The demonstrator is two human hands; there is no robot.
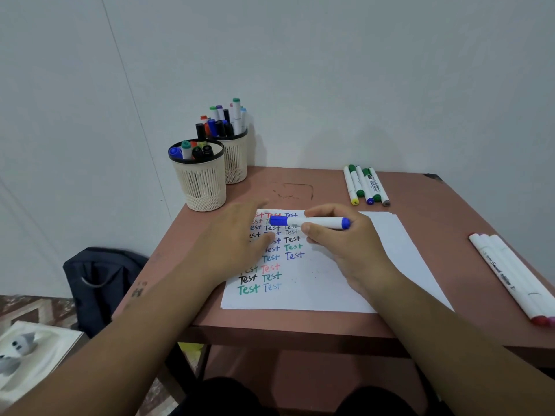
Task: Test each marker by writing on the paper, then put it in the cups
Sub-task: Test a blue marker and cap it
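Note:
My right hand grips a white marker with a blue cap, held level over the paper. The paper lies on the brown table and carries several rows of the word "Test" in different colours. My left hand hovers blurred over the paper's left side with its fingers relaxed, close to the marker's capped end. Two cream mesh cups, a near one and a far one, stand at the table's back left corner, both full of markers.
Several markers lie in a row at the back right of the table. More white markers lie along the right edge. A dark bag sits on the floor to the left, against the white wall.

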